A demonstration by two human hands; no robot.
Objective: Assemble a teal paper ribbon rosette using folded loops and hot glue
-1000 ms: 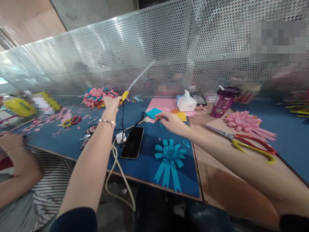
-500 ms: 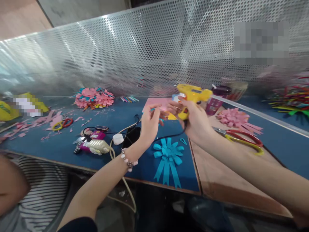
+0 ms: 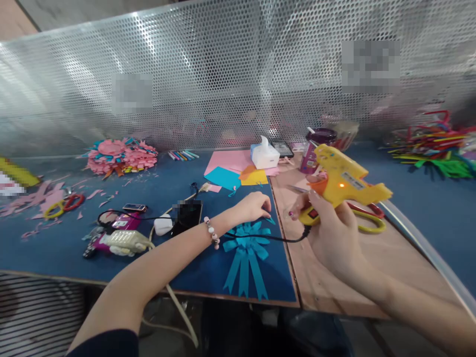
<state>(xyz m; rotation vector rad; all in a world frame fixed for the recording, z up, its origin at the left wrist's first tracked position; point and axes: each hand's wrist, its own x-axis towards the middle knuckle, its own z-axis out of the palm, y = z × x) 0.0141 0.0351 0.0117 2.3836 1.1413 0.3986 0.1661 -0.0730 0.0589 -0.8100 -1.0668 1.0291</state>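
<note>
My right hand (image 3: 330, 233) is wrapped round the handle of a yellow glue gun (image 3: 345, 178) with a small orange light lit on its side and a black cord running off to the left. My left hand (image 3: 255, 206), with a beaded bracelet at the wrist, reaches down to the table. Its bent fingers close at a small blue paper piece (image 3: 271, 220). Just below lies a blue paper ribbon flower (image 3: 247, 243) with several notched tails, partly covered by the left hand and crossed by the cord.
Blue, pink and orange paper sheets (image 3: 223, 177) and a tissue pack (image 3: 265, 155) lie behind. Scissors (image 3: 368, 220) are under the glue gun, near a purple cup (image 3: 310, 156). A phone (image 3: 188, 218), cables and a pile of pink flowers (image 3: 121, 156) are leftward. A perforated metal screen (image 3: 223, 79) stands behind.
My hands have moved apart. The left went down to the small blue piece beside the flower; the right drew the glue gun rightward and nearer. The view has shifted slightly right.
</note>
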